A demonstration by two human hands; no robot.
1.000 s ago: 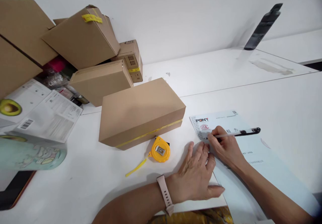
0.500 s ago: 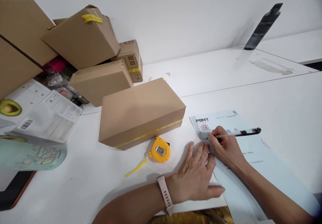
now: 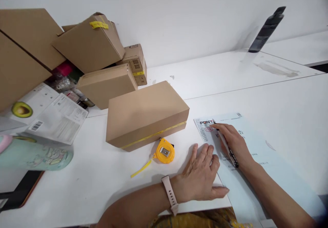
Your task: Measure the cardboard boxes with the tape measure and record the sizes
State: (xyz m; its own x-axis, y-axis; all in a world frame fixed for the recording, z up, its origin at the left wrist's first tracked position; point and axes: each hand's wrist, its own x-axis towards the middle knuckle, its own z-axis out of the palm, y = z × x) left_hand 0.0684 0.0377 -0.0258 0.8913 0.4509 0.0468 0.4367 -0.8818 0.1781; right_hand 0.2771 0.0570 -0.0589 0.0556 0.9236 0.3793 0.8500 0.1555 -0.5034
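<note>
Item: pen, clear barrel with dark parts, set aslant over a pale blue sheet; upper end beside the printed word "PONY", lower end below the knuckles.
Item: right hand, fingers curled and pinching the pen, above the sheet.
Item: left hand, palm down and holding nothing, fingers a little spread, thumb out at the sheet's left edge; pale pink wristband on the wrist.
Item: the sheet, lying on the white bench, with a red oval mark under the heading and a column of small marks down its left margin (too fine to read).
Item: yellow tape measure, to the left of both hands, metal clip uppermost, narrow yellow strap trailing on the bench.
Item: brown carton, closed, just behind the tape measure, a yellow band along its near side.
Item: further cartons, piled at the back left.
Item: white box with an avocado picture, below the pile.
Item: mint-green bottle, at far left, printed with figures.
Item: dark bottle, at the back right, near the wall.
</note>
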